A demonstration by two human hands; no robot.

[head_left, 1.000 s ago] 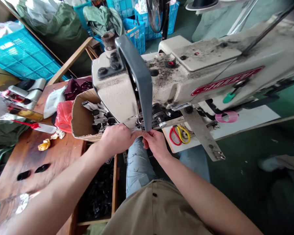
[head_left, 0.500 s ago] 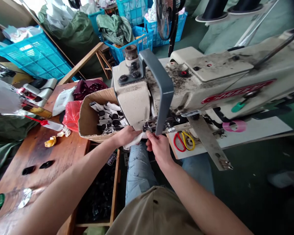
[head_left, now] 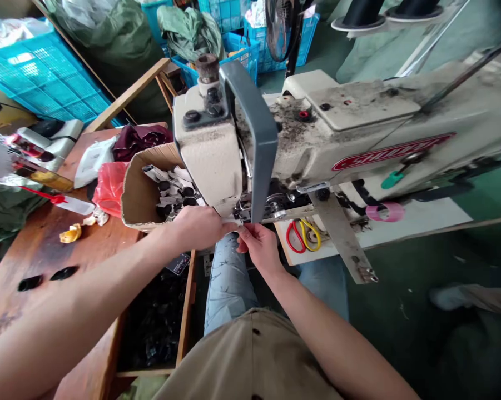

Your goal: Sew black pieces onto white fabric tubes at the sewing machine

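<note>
Under the head of a cream sewing machine [head_left: 208,166], my two hands meet at the needle area. A small piece of white fabric [head_left: 232,220] shows there, mostly hidden by my fingers. My left hand [head_left: 198,226] is closed on its left side, the back of the hand up and the fingertips pointing right. From the right, my right hand [head_left: 258,244] pinches the fabric's edge between thumb and forefinger, the other fingers curled. A grey bent guard [head_left: 264,144] stands just above the hands.
Left of the machine, a cardboard box [head_left: 144,186] holds several white and black pieces. Red-and-yellow-handled scissors [head_left: 303,235] and pink tape [head_left: 385,211] lie on the machine bed. A wooden table [head_left: 87,261] stands left, above an open drawer of black pieces [head_left: 154,322]. Another person's foot [head_left: 446,297] is at right.
My left hand has turned more over the fabric, hiding the white part that hung below it. My right hand stays pinched beside it. The whole view has shifted slightly.
</note>
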